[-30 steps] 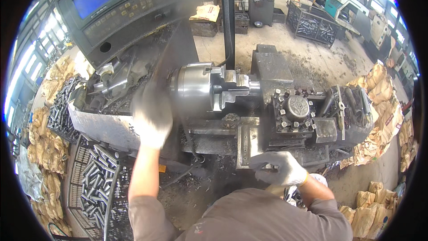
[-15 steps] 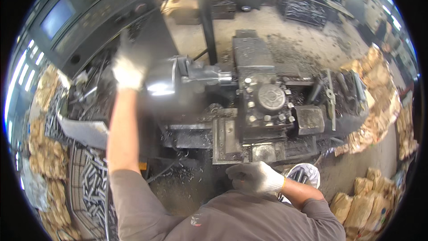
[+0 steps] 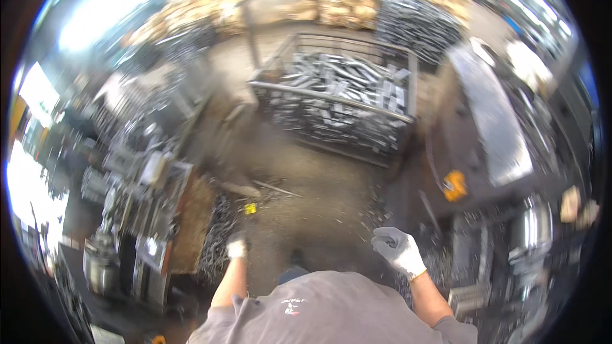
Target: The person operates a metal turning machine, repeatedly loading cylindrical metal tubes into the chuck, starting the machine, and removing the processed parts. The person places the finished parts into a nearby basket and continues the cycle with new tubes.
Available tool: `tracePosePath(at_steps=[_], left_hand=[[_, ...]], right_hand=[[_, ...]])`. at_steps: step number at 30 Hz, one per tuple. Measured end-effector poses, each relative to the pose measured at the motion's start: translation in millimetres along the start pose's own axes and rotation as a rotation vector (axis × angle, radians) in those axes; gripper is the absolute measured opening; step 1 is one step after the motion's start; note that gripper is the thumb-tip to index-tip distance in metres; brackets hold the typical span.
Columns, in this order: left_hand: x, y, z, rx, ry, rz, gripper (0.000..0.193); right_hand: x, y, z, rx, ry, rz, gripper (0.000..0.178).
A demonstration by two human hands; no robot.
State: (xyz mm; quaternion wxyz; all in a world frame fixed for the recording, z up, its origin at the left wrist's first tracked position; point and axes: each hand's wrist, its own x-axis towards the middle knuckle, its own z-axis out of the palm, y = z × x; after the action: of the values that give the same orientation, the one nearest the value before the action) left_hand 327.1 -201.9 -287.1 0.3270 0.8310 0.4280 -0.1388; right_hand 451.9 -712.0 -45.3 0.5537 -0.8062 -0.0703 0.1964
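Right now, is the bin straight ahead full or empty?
The bin looks nearly full: metal pieces lie jumbled across it and show through its front. Blur hides their exact level.

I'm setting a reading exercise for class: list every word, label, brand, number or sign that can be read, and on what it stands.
No text can be read here.
Grey T-shirt: small print on its front, too small and blurred to read.
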Motion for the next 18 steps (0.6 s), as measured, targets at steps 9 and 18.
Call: tracePosePath(at_steps=[9,18], left_hand=[[-224,-464,-92,-0.830,1.622,-1.625,0.049],[-308,-374,-120,-0.865,1.638,-1.498,0.069]], right_hand=[[125,-144,268,-0.541,-0.801,-0.318,0.047],[174,-165,390,-0.757,-1.092,-0.481,0.052]])
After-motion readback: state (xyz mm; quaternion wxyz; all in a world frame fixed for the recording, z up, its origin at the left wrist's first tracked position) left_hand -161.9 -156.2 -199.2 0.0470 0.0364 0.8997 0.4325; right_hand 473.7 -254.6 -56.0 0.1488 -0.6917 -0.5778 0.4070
